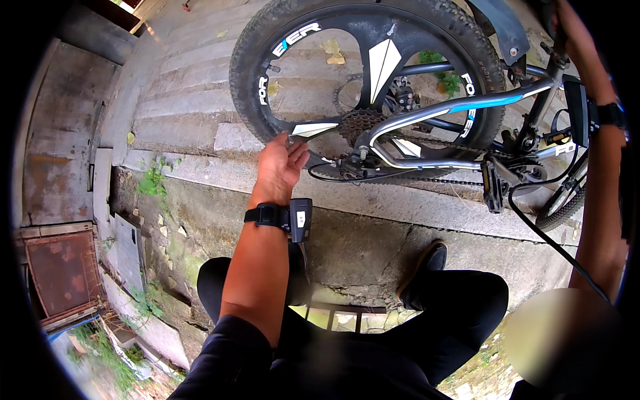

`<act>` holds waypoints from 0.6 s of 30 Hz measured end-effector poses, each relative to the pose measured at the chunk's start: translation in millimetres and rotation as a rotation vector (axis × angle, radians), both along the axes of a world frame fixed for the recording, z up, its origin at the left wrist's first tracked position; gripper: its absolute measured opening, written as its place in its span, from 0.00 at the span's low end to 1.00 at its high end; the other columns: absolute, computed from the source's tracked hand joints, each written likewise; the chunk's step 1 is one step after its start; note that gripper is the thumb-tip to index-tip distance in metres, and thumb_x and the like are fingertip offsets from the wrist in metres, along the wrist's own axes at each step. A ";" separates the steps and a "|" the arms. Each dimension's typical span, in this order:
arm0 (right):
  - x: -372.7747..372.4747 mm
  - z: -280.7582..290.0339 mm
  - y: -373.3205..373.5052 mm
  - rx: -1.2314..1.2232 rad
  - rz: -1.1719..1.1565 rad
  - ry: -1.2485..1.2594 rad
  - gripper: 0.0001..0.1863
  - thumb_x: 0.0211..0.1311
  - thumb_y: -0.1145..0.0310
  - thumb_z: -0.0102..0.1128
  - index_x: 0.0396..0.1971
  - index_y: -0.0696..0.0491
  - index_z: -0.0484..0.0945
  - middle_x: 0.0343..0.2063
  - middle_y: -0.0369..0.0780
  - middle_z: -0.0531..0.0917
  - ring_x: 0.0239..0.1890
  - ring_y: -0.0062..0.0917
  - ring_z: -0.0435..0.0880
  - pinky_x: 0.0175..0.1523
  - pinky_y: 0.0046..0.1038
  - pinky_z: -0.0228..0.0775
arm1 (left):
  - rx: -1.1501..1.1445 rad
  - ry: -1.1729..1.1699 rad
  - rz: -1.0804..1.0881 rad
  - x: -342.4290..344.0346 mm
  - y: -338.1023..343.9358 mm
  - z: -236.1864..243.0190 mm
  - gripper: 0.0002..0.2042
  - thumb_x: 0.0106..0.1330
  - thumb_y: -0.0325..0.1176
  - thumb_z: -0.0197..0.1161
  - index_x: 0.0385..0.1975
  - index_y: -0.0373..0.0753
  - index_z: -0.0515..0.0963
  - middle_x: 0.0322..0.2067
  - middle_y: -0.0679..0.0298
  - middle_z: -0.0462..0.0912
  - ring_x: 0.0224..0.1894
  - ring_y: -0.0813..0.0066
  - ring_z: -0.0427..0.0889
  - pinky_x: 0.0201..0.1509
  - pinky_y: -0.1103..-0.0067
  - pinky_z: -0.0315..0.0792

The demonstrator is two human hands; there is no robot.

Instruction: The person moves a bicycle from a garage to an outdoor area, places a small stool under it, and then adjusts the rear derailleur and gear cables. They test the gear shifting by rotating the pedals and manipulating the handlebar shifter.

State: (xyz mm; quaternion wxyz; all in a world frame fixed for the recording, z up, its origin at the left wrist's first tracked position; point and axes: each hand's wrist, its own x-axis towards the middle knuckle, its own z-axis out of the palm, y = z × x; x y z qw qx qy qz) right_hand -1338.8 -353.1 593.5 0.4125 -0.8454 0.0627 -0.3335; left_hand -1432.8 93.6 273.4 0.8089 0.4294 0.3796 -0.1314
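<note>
A bicycle with a silver, black and blue frame (460, 107) stands ahead of me. My left hand (283, 160) is at the near left side of its black rear wheel (243, 50), fingers curled together. Whether something small is pinched in them I cannot make out. Just to the right of that hand are the rear derailleur (353, 167) and the sprocket cassette (362, 127). At the upper right, my right hand (572, 27) grips the dark saddle (551, 17) above the seat post; its fingertips are partly hidden.
A pedal (493, 187) juts toward me below the chain. Stone steps (173, 113) lie behind the wheel. To the left are a worn metal door (63, 133) and a rusty panel (63, 273). A black cable (553, 243) runs to my right arm; my shoe (427, 263) rests below the bicycle.
</note>
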 end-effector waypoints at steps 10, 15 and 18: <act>-1.7 -12.8 8.0 0.151 0.046 -0.123 0.19 0.68 0.49 0.62 0.25 0.47 0.71 0.10 0.30 0.66 0.08 0.19 0.63 0.14 0.26 0.53 | -0.327 0.091 0.141 5.4 -1.2 -36.0 0.26 0.80 0.41 0.37 0.68 0.25 0.50 0.63 0.31 0.63 0.66 0.39 0.68 0.70 0.54 0.65; 3.6 -4.2 -2.1 0.105 0.051 -0.001 0.30 0.72 0.50 0.55 0.36 0.70 0.71 0.22 0.44 0.78 0.16 0.29 0.73 0.19 0.29 0.65 | -0.488 0.083 0.226 16.7 10.4 -58.9 0.27 0.81 0.43 0.35 0.66 0.23 0.51 0.63 0.31 0.63 0.65 0.39 0.69 0.70 0.54 0.65; -6.6 9.7 -6.8 0.079 0.012 0.023 0.30 0.72 0.50 0.55 0.37 0.70 0.71 0.23 0.44 0.78 0.16 0.29 0.73 0.19 0.30 0.65 | -0.588 0.015 0.234 24.2 2.1 -54.1 0.31 0.81 0.47 0.36 0.67 0.22 0.47 0.65 0.33 0.61 0.66 0.38 0.68 0.68 0.54 0.68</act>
